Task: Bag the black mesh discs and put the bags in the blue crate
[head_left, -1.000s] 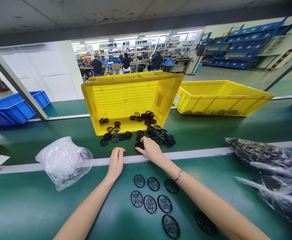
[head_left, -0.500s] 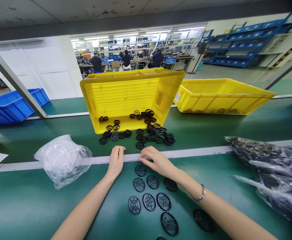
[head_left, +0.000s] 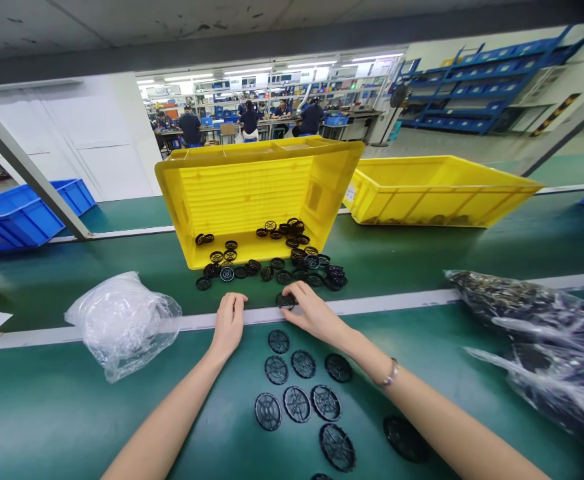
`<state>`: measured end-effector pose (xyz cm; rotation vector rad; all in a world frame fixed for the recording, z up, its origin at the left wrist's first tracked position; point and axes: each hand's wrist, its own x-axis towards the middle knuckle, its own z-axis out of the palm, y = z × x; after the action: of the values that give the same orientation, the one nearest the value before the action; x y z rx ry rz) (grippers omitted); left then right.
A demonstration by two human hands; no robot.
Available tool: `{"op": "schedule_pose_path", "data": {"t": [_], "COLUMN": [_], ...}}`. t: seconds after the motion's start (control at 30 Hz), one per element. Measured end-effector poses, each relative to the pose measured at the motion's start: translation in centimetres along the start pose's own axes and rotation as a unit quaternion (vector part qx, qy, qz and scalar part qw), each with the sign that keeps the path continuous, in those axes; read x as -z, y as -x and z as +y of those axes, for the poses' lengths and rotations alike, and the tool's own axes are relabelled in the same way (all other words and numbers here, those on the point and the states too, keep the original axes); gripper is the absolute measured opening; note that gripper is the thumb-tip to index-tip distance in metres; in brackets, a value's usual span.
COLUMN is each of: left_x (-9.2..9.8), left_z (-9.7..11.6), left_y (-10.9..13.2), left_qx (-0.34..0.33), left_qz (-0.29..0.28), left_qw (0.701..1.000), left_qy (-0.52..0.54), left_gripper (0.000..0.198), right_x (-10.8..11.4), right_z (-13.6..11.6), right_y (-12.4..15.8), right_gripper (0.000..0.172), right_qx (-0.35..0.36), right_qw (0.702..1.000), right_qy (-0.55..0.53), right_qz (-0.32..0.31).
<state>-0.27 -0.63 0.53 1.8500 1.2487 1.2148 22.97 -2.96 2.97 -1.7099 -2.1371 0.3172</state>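
My right hand pinches a round black spoked plastic part at its edge, above the white strip between the two green surfaces. My left hand rests at the same strip, left of the right hand, fingers lying loosely together and nothing visible in them. Below the right hand, several similar round parts lie spread flat on the near green surface. Ahead of both hands, a heap of these parts spills from a yellow bin tipped on its side with its mouth facing me.
A clear plastic bag with whitish contents lies at left. Plastic bags of dark parts lie at right. Another yellow bin stands behind right, a blue bin at far left. People work at distant benches.
My right hand has moved slightly forward and closed on one round part, drawn from the front of the heap. My left hand has stayed nearly still. The view has shifted a little.
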Motion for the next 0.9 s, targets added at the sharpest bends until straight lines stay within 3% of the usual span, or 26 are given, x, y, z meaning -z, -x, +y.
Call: {"op": "schedule_pose_path", "data": {"t": [0.1,0.2,0.3,0.37,0.47,0.57,0.67,0.73,0.83,0.9], "left_x": [-0.2,-0.6,-0.9,-0.8,-0.4,-0.2,-0.4,-0.7,-0.8,-0.7], "left_z": [1.0,2.3,3.3,3.6,3.5,2.7,1.8,1.3,1.3,1.7], "left_y": [0.7,1.5,2.1,2.1,1.9,1.5,1.1,0.9,1.0,1.1], "left_qx": [-0.079,-0.180,-0.218,-0.230,-0.216,-0.141,-0.044,-0.007,0.004,-0.011], "left_qz": [-0.063,-0.201,-0.320,-0.353,-0.349,-0.291,-0.204,-0.170,-0.163,-0.187], "left_qw": [0.995,0.962,0.921,0.906,0.912,0.946,0.973,0.976,0.974,0.973], "left_qy": [-0.027,-0.043,-0.049,-0.048,-0.026,0.023,0.095,0.136,0.156,0.133], "left_gripper": [0.027,0.030,0.034,0.032,0.031,0.034,0.040,0.040,0.039,0.038], "right_x": [1.5,2.5,2.5,1.9,0.8,0.2,0.4,0.7,1.2,1.5], "right_z": [0.5,1.1,1.5,1.9,2.2,1.9,1.2,0.8,0.5,0.6], "right_y": [3.1,4.6,2.8,0.1,-4.1,-5.9,-4.4,-2.3,0.9,2.1], "right_gripper": [0.044,0.048,0.052,0.049,0.042,0.040,0.050,0.057,0.059,0.055], "right_qx": [0.017,0.040,0.026,-0.007,-0.034,-0.047,-0.056,-0.041,-0.010,0.005], "right_qw": [0.993,0.982,0.993,0.999,0.999,0.999,0.997,0.992,0.972,0.971], "right_qy": [-0.053,-0.078,-0.061,-0.029,-0.008,-0.021,-0.048,-0.106,-0.169,-0.156], "right_qz": [-0.104,-0.166,-0.097,-0.019,0.021,0.013,0.001,-0.064,-0.163,-0.181]}}
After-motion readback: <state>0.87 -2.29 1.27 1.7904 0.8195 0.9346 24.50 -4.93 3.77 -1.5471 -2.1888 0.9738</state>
